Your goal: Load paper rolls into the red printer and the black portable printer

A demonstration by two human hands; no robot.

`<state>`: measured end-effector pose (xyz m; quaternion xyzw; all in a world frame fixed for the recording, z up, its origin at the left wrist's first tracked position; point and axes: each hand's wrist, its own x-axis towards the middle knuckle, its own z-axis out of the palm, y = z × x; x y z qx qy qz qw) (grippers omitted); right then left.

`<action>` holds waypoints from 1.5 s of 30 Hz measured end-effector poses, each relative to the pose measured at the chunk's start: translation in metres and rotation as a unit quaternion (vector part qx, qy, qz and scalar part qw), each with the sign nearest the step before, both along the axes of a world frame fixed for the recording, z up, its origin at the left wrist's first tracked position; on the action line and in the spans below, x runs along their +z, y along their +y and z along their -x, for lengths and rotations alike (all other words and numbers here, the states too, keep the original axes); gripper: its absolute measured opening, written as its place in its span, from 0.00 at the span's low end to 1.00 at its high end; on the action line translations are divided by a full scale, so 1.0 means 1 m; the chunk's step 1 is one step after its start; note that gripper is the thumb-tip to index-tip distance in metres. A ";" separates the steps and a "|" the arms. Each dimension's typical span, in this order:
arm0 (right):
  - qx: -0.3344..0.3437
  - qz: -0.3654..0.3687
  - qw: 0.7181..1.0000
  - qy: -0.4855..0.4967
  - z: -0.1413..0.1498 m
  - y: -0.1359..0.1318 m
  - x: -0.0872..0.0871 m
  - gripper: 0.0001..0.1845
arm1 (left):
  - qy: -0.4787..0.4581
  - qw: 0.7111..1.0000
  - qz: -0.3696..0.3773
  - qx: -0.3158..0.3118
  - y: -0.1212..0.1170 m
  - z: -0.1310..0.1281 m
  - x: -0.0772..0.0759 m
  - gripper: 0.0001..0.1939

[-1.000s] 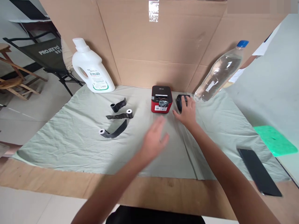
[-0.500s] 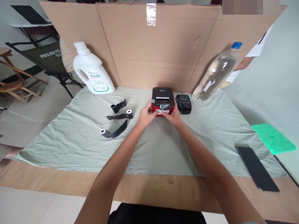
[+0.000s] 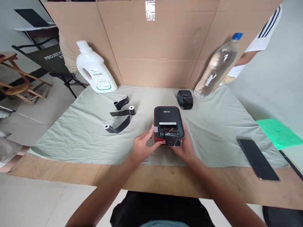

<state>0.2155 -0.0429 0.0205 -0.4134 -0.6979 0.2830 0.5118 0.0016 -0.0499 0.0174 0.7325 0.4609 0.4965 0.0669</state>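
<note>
L hand (image 3: 143, 145) + R hand (image 3: 187, 146) part-open, curled round opp. sides of red/black device (image 3: 168, 118), so it sits betw. them, top face up; L thumb reaches the near edge, R hand's thumb side partly hidden under a dark strip (image 3: 172, 136) hanging off the device's near end; can't tell if the device rests on the cloth (image 3: 82, 142) or is slightly raised; to handle it well, prob. best to press evenly w/ both hands, low on the sides, top kept level; thumbs should stay off the strip, else it may get creased or tugged, esp. by R thumb, which is close; grip looks OK for this, roughly matched L/R; small black device (image 3: 185, 100) is beyond R hand, apart from the red/black one, so elbow room there is fair but leave a gap; three dark-strip rolls, near roll (image 3: 117, 126), mid roll (image 3: 132, 110), far roll (image 3: 116, 105), lie left of & beyond L hand, well clear; phone (image 3: 258, 159) off to the right of R hand, partly on cloth, partly on bare worktop (image 3: 172, 171); clear bottle (image 3: 216, 69) farther out past R hand, white jug (image 3: 96, 71) far beyond L hand, neither near the grip.
</note>
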 end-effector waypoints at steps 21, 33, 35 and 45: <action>-0.064 -0.148 0.963 -0.216 -0.019 0.006 -0.004 0.62 | -0.001 0.996 -0.075 -0.052 0.005 0.002 0.010 0.08; -0.063 -0.166 0.953 -0.247 -0.020 0.008 0.003 0.59 | -0.093 0.994 0.012 -0.058 0.016 -0.005 0.002 0.16; -0.066 -0.168 0.952 -0.249 -0.020 0.008 0.003 0.60 | -0.099 0.993 0.016 -0.064 0.018 -0.006 0.002 0.16; -0.075 -0.171 0.951 -0.245 -0.019 0.008 0.002 0.58 | -0.059 0.996 -0.016 -0.065 0.024 -0.004 -0.010 0.18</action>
